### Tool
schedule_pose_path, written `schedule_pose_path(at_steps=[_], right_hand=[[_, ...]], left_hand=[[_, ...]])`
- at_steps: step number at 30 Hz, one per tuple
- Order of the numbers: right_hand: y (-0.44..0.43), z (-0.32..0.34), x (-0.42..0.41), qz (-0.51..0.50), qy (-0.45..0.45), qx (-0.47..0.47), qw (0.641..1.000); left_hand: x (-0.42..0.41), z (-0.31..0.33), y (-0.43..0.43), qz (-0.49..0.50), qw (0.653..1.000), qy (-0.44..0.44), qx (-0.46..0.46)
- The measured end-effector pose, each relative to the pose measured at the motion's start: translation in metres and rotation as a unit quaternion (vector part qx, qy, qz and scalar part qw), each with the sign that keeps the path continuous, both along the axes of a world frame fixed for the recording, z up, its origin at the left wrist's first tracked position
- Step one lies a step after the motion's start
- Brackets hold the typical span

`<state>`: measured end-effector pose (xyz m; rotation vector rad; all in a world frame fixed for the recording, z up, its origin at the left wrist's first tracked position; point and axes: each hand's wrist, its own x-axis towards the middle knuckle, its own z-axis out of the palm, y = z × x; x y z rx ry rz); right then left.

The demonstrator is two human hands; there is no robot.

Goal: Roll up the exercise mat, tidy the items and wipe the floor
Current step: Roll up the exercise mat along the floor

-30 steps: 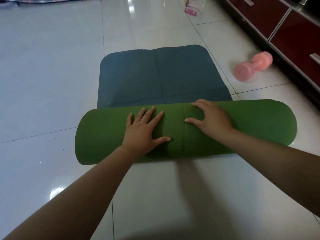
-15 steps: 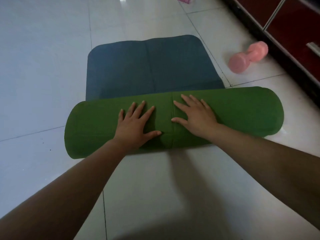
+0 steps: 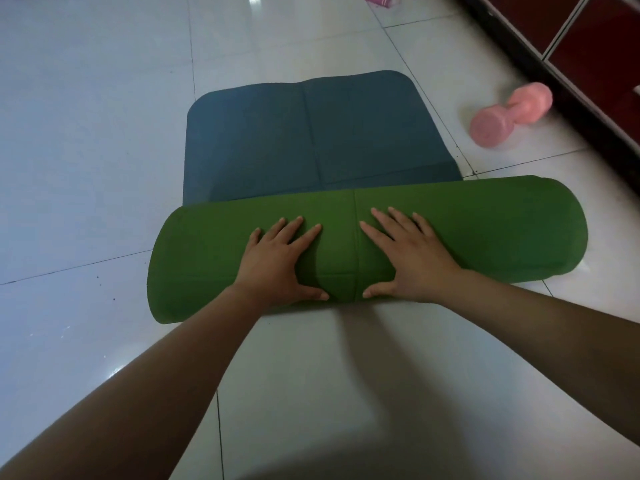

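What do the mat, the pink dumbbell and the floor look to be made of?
Mat: probably foam or rubber, matte; it rolls thick without creasing and gives no glare.
Dumbbell: pink, dull, faintly grainy coating, perhaps vinyl or neoprene; the core cannot be seen.
Floor: glossy glazed tile, likely ceramic; grout lines and bright reflections show.

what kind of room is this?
Likely a room at home used for exercise: glossy tiled floor, a half-rolled exercise mat under both hands, a pink dumbbell, and a dark red cabinet along the wall.
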<state>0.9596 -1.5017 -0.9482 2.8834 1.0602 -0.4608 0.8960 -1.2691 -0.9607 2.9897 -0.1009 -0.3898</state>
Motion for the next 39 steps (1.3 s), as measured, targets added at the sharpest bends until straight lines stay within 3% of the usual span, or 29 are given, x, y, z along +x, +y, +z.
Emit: schedule_pose_path(at_steps=[12, 22, 31, 39], right_hand=[[-0.002, -0.001, -0.008, 0.001, 0.009, 0.014, 1.000], [-0.004, 0.012, -0.020, -0.018, -0.011, 0.065, 0.998], [-0.015, 0.049, -0.068, -0.011, 0.013, 0.071, 0.997], [-0.012, 0.049, -0.055, -0.015, 0.050, 0.080, 0.995]], left_hand=[[-0.011, -0.002, -0.005, 0.005, 1.000, -0.007, -0.027], [-0.025, 0.009, -0.009, 0.005, 0.996, -0.071, -0.051], [-0.070, 0.060, -0.013, -0.052, 0.998, -0.038, 0.012], [-0.067, 0.042, -0.005, -0.014, 0.997, -0.025, -0.068]])
